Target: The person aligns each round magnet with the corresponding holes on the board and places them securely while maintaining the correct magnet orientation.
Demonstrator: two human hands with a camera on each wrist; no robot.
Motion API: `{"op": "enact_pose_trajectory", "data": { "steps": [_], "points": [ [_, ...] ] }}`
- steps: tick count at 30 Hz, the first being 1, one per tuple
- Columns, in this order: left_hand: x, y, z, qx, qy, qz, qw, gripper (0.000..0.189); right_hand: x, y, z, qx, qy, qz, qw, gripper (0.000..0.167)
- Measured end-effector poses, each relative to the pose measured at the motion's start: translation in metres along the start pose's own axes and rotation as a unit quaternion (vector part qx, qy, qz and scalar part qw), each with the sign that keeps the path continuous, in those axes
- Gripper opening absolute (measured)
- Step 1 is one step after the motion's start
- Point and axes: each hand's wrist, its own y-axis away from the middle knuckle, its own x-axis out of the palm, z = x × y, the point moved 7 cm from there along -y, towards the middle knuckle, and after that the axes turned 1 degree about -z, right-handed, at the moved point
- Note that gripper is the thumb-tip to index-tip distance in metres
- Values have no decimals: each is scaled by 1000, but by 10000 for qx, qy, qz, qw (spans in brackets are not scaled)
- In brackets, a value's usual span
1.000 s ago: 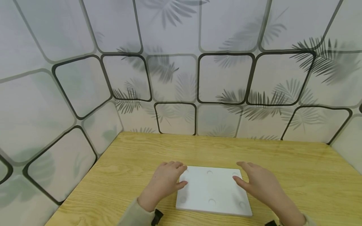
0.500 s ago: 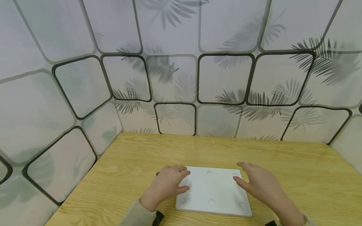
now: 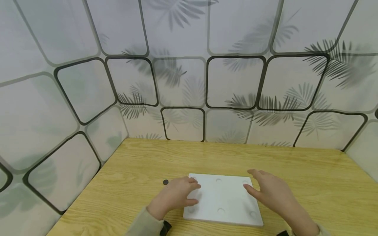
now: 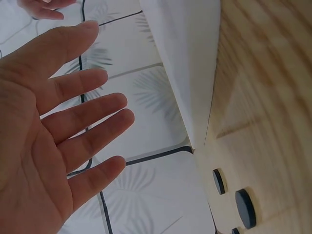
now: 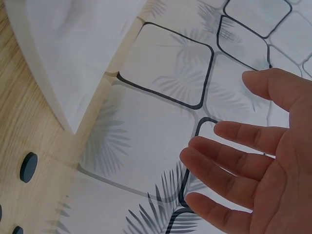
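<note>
Left hand (image 3: 175, 194) has dropped a touch toward 5 o'clock since half a second ago, so a small black disc (image 3: 165, 182) now shows off its 11 o'clock; right hand (image 3: 274, 190) and the white six-dimple board (image 3: 222, 196) look parked. Board's flat on the wood-grain tabletop (image 3: 141, 157), around 5 o'clock from the middle of the head view, hands at its 9 and 3. Fingers on both are fairly straight and spread, pinching nothing, not touching the board in the wrist views. My guess: light, stiff, a bit slick, maybe dentable if it's foam. I'd grab the 9 and 3 o'clock edges, not the corners.
</note>
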Motion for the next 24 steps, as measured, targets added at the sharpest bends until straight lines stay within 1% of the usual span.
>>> {"op": "enact_pose_trajectory", "data": {
  "steps": [4,7,16,19,24],
  "points": [
    [4,0,0,74,19,70,9999,38,1,0,-1,33,9,63,10000,43],
    [5,0,-1,108,-41,56,9999,37,1,0,-1,57,-20,128,9999,43],
    [12,0,-1,5,64,245,9997,39,2,0,-2,117,-35,192,9997,43],
    [13,1,-1,2,62,255,9997,38,3,0,-2,132,-42,216,9997,43],
    [12,1,-1,91,-23,226,9997,37,3,0,-2,80,-5,187,9998,43]
  ]
}}
